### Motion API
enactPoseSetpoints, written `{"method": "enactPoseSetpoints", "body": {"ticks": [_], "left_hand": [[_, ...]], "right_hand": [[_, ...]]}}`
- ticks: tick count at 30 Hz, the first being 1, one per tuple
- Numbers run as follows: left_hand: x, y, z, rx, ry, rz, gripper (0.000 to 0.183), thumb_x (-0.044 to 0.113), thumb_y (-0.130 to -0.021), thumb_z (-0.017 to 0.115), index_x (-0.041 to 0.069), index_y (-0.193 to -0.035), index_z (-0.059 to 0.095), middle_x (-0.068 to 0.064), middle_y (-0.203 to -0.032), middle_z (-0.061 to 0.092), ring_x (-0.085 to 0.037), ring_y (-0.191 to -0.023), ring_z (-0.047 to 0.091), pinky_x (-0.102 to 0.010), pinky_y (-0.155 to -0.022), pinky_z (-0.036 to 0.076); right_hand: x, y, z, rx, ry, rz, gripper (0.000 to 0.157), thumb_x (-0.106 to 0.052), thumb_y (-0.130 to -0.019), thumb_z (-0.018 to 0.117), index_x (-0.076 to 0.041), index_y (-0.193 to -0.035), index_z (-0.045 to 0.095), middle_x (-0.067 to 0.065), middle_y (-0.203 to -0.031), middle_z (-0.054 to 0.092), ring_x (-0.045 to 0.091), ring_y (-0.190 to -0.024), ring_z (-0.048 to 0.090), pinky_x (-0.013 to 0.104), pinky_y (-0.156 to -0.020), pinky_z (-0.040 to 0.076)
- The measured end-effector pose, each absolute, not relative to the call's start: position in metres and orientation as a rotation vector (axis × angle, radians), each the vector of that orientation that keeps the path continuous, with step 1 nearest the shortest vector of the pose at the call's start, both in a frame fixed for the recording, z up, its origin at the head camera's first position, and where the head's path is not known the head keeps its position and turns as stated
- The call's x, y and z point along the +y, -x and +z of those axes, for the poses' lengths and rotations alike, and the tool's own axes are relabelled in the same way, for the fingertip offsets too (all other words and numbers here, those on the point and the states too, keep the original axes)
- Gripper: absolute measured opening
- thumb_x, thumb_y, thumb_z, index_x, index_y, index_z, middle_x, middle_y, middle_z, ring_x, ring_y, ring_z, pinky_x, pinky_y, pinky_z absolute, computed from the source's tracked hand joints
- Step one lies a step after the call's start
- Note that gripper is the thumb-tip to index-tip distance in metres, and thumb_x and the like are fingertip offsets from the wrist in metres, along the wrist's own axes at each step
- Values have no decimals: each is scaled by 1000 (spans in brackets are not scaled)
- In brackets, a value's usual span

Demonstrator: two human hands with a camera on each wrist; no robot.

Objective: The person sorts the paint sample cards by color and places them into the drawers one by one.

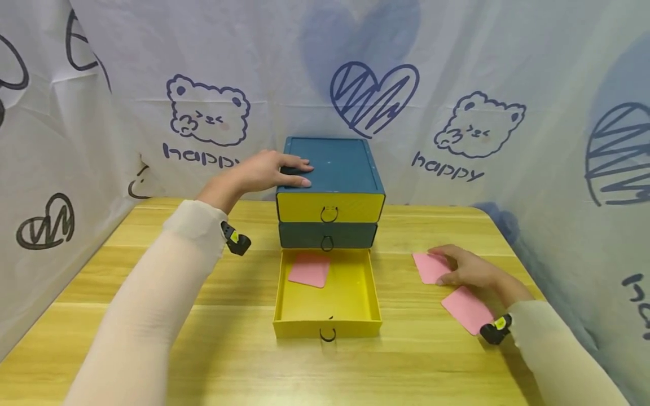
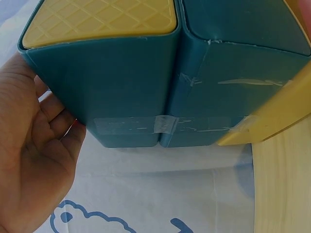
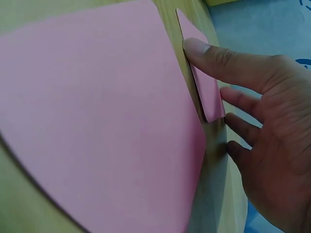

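My left hand (image 1: 266,169) rests on the left side of the blue top of a small drawer cabinet (image 1: 335,163); in the left wrist view its fingers lie along the cabinet's edge. At the right, my right hand (image 1: 469,268) holds a square pink card (image 1: 427,267) by opposite edges, thumb on the near edge and fingers at the far one. In the right wrist view this card (image 3: 206,87) lies close to the tabletop. A second pink card (image 1: 467,310) lies just in front of the right hand. The pulled-out yellow bottom drawer (image 1: 350,304) contains another pink card (image 1: 310,270).
Above the pulled-out drawer are a closed blue drawer (image 1: 304,235) and a closed yellow drawer (image 1: 299,207), each with a dark ring pull. The cabinet stands on a wood-grain table (image 1: 228,349). Printed white cloth (image 1: 284,73) hangs behind and at both sides.
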State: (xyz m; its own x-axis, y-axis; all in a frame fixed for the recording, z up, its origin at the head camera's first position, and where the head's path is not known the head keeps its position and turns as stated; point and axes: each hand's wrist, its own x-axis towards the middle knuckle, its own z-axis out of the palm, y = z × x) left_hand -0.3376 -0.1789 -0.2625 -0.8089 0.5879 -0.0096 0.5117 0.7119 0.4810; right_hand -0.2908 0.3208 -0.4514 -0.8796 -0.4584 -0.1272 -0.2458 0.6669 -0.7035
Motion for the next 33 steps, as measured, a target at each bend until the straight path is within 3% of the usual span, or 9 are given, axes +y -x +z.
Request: {"method": "enactPoseSetpoints", "body": {"ticks": [8, 12, 17, 23, 33], "left_hand": [[-180, 337, -265, 2758, -885, 695, 65, 59, -90, 60, 26, -145, 51, 1, -155, 35, -25, -145, 25, -49, -114, 26], [-179, 337, -266, 2757, -886, 699, 65, 59, -90, 60, 25, -145, 50, 1, -155, 35, -25, -145, 25, -49, -115, 26], [-179, 338, -266, 2758, -882, 688, 66, 60, -89, 60, 26, -145, 50, 1, -155, 35, -25, -145, 25, -49, -115, 25], [-178, 337, -266, 2761, -885, 689, 66, 60, -90, 60, 26, -145, 50, 1, -155, 35, -25, -145, 25, -49, -115, 25], [-178, 336, -263, 2747, -895, 707, 65, 59, -90, 60, 26, -145, 50, 1, -156, 34, -25, -145, 24, -49, -115, 25]], "right_hand": [[314, 287, -454, 2600, 548, -1012, 82, -22, -77, 85, -4, -146, 44, 19, -137, 32, 35, -109, 39, 37, -81, 46], [309, 286, -451, 2705, 577, -851, 79, -26, -76, 85, -1, -142, 49, 20, -137, 37, 37, -117, 41, 46, -91, 45], [304, 283, -445, 2742, 563, -706, 82, -36, -76, 84, 1, -141, 50, 23, -141, 40, 42, -127, 35, 60, -102, 35], [299, 277, -438, 2720, 557, -673, 91, -43, -73, 85, 0, -144, 48, 23, -143, 38, 44, -128, 35, 58, -100, 37], [275, 254, -417, 2804, 776, -690, 85, -53, -79, 76, -6, -144, 50, 17, -142, 44, 39, -129, 40, 60, -102, 36]]}}
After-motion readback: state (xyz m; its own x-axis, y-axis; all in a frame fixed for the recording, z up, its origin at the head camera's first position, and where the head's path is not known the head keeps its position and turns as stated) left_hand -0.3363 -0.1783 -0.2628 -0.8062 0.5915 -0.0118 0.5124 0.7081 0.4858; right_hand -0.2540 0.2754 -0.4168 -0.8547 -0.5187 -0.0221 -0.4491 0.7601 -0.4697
